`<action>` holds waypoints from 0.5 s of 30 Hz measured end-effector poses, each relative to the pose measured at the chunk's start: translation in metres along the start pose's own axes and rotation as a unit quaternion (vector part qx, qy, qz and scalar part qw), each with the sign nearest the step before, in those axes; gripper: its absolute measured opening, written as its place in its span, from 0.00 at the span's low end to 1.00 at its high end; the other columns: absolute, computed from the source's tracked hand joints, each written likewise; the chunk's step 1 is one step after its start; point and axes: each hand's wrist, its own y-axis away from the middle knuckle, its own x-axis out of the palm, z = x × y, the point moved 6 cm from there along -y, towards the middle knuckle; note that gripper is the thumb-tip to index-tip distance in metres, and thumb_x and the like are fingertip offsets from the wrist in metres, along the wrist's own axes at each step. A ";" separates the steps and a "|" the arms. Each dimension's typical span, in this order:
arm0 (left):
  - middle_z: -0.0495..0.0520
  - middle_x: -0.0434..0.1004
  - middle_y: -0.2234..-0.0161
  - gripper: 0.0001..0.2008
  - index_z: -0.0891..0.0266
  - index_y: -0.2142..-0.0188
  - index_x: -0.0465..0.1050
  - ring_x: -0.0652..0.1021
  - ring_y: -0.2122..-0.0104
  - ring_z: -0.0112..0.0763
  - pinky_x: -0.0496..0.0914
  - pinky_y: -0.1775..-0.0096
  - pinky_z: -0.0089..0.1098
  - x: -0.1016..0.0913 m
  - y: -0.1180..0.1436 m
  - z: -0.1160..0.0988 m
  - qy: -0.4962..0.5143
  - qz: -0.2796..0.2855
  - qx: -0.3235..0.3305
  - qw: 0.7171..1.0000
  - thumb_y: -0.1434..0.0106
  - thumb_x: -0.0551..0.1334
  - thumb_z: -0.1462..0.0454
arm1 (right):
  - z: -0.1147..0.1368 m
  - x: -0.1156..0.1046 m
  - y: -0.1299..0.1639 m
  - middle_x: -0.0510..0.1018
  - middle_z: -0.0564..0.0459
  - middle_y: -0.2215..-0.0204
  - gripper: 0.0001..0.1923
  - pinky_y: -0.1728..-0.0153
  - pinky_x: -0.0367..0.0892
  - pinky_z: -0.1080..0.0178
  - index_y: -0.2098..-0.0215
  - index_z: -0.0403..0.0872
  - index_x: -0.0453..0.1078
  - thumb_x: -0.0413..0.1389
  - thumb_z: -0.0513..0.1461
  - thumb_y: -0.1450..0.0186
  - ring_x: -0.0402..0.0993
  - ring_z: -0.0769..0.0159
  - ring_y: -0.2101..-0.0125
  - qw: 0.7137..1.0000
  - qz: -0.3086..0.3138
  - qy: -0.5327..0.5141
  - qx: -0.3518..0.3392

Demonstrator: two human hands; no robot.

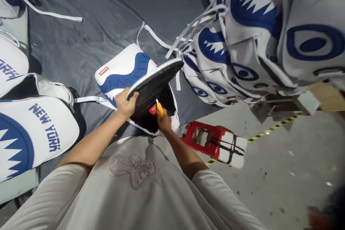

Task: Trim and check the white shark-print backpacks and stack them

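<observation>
The black-lined flap of a white-and-blue fabric backpack is gripped at its near edge by the left hand. A small yellow tool is clenched in the right hand inside the opening. Soft and light, the backpack lies on grey sheeting, and is judged best held by its stiffer flap rim.

Single view only, worn on the head, aimed forward and steeply down over the chest and both forearms. Shirt filling the bottom of the frame, very near. Left hand and right hand close below centre, at the bag. Grey sheet stretching to the upper left, concrete floor at lower right. Edges bent by a wide lens.
</observation>
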 end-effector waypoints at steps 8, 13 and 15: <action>0.44 0.52 0.82 0.32 0.60 0.80 0.60 0.58 0.81 0.23 0.57 0.74 0.29 0.013 -0.002 0.004 -0.001 0.025 -0.019 1.000 0.34 0.50 0.38 | -0.027 -0.048 0.009 0.80 0.40 0.54 0.22 0.58 0.68 0.61 0.40 0.44 0.63 0.45 0.47 0.25 0.78 0.54 0.54 0.992 -0.035 -0.059 0.109; 0.44 0.54 0.81 0.29 0.60 0.78 0.62 0.60 0.80 0.23 0.58 0.73 0.28 0.016 0.004 0.007 0.039 0.036 -0.008 0.999 0.33 0.53 0.40 | -0.076 -0.121 0.039 0.79 0.42 0.67 0.13 0.68 0.66 0.61 0.55 0.44 0.72 0.62 0.40 0.36 0.78 0.56 0.67 0.974 0.152 0.033 0.166; 0.44 0.55 0.81 0.28 0.61 0.77 0.63 0.62 0.80 0.23 0.59 0.73 0.28 0.014 0.005 0.008 0.054 0.031 -0.007 0.998 0.32 0.55 0.42 | -0.097 -0.136 0.063 0.73 0.52 0.78 0.11 0.75 0.62 0.63 0.60 0.44 0.70 0.63 0.41 0.38 0.70 0.65 0.80 0.952 0.242 -0.034 0.185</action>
